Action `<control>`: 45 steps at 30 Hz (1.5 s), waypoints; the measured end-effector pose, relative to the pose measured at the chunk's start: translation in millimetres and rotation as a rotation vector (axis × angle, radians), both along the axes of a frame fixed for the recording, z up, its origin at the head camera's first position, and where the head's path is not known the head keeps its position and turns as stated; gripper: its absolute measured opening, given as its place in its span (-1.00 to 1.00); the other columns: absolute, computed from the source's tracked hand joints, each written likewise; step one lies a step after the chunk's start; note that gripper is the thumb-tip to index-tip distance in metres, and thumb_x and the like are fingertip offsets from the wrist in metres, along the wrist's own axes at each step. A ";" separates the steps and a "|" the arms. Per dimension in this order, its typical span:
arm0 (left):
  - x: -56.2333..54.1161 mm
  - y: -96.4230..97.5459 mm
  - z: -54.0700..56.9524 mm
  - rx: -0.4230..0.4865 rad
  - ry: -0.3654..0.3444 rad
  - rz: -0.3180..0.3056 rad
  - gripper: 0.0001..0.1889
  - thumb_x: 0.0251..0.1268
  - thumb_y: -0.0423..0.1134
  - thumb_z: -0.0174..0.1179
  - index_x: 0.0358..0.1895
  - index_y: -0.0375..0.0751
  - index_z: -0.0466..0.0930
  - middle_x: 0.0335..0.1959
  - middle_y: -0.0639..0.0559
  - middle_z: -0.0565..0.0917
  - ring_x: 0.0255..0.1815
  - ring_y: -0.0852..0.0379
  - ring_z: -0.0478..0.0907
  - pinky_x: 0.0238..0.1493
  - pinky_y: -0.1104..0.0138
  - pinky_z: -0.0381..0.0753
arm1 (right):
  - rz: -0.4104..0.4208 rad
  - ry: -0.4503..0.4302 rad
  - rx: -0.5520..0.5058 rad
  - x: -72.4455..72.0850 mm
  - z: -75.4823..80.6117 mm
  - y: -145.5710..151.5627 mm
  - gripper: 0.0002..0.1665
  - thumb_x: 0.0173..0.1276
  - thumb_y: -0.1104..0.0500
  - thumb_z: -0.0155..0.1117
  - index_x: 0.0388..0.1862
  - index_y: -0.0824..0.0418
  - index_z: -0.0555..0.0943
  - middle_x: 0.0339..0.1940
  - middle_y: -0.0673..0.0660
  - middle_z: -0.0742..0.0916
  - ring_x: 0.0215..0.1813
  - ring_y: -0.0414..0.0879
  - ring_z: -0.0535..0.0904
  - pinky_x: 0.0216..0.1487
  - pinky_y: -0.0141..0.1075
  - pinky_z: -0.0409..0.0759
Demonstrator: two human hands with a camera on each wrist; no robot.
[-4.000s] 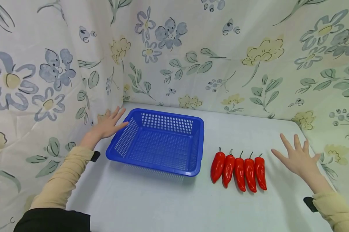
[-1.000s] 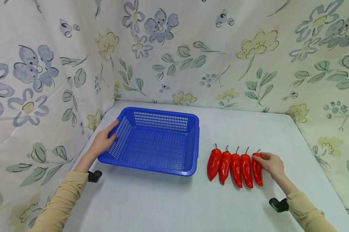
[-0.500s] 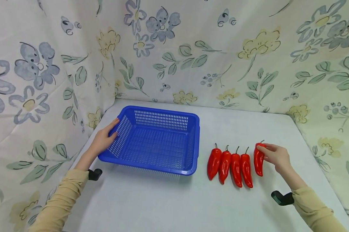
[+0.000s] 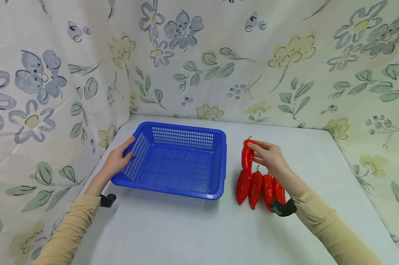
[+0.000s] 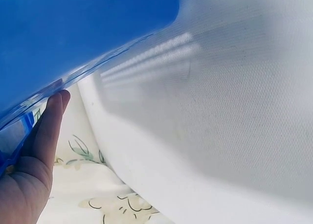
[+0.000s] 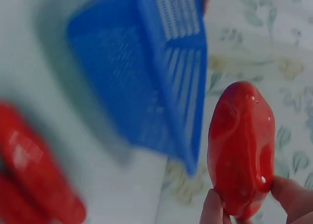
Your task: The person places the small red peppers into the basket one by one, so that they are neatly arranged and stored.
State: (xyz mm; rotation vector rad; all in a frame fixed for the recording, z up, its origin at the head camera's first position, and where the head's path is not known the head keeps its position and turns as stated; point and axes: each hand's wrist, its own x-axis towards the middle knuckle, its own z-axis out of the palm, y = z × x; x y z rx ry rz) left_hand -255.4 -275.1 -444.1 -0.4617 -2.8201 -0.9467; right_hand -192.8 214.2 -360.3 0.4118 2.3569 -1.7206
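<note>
My left hand (image 4: 118, 160) grips the left rim of a blue plastic basket (image 4: 167, 189), thumb on the inner side. From below, the left wrist view shows the basket's blue wall (image 5: 83, 33) with a finger against its edge. My right hand (image 4: 269, 156) pinches a red chili pepper (image 4: 247, 156) near its stem end, raised off the table to the right of the basket. Its shiny, dented red body (image 6: 242, 145) fills the right wrist view between thumb and fingers. Several more red peppers (image 4: 255, 189) lie in a row below, partly hidden by my right hand and wrist.
A white table (image 4: 192, 232) carries everything. Floral cloth (image 4: 192, 73) hangs behind it and along both sides. A dark wrist device (image 4: 283, 208) on my right arm overlaps the peppers in the head view.
My left hand has come onto the basket rim. My right hand has picked up the rightmost pepper and carried it left over the others, toward the basket's right side.
</note>
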 end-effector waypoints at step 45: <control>1.4 2.4 0.6 -0.011 -0.005 0.012 -0.43 0.33 -0.42 0.00 0.42 -0.26 0.19 0.46 -0.18 0.21 0.41 -0.32 0.20 0.36 -0.15 0.21 | -0.463 -0.182 -0.492 -38.9 -72.9 -274.5 -0.47 0.12 0.27 0.40 0.10 0.38 0.55 0.07 0.33 0.64 -0.23 -0.01 0.64 -0.29 -0.21 0.69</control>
